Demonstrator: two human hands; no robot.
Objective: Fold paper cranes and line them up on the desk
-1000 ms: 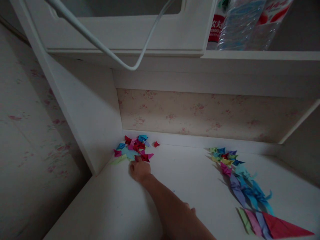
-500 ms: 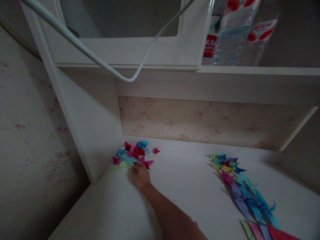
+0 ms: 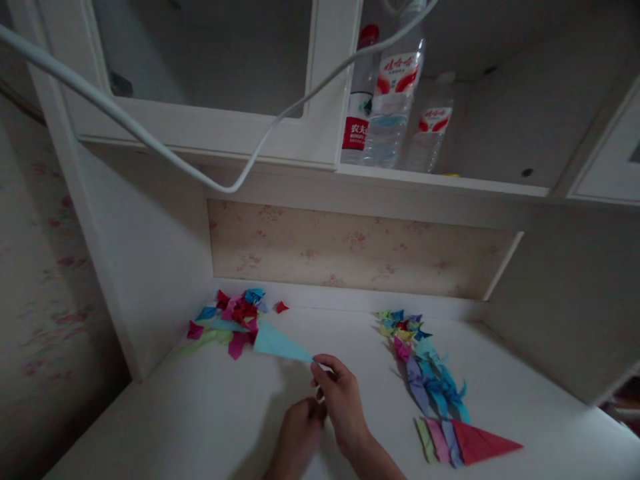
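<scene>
Between the thumb and fingers of my right hand (image 3: 345,403) is the narrow tip of a light blue folded paper piece (image 3: 279,344), a long wedge held above the white desk. Its wide end reaches left, to the edge of a pile of colored folded papers (image 3: 245,312). My left hand (image 3: 299,430) is just below and left of my right hand, near its fingers. Its fingers look curled but are blurred and partly hidden, so whether they hold anything is unclear. A magenta paper piece (image 3: 238,344) lies at the pile's near edge.
On the right, small folded papers (image 3: 400,325), longer blue strips (image 3: 443,387) and a red folded wedge (image 3: 483,443) form a column on the desk (image 3: 200,427). Plastic bottles (image 3: 393,100) stand on the shelf above. A white cable (image 3: 165,157) hangs across the cabinet front.
One hand was at the left pile earlier; now both hands are together nearer me, with the light blue paper in the right. The camera view has shifted, showing more of the upper shelf.
</scene>
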